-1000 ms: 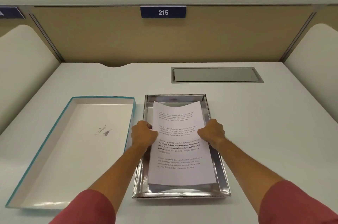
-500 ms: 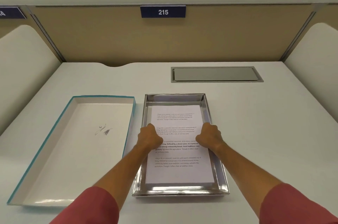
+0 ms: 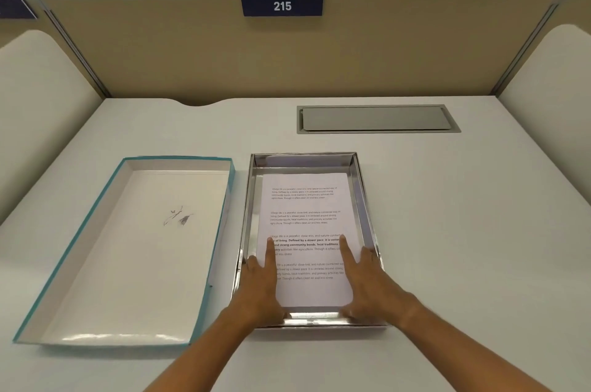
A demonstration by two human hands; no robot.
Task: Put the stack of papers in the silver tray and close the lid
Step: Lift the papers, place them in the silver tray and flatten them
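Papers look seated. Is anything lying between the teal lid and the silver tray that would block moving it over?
Nothing visible lies between them. The teal lid sits inside-up just left of the silver tray, with bare desk between. Only the left hand and right hand, resting open on the papers, must clear first.

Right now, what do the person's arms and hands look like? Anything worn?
Two bare forearms, with no sleeve in view in this frame. The left hand and right hand are uncovered: no gloves, and no rings, watch or bracelets that I can see. No markings, straps or cables on either arm.
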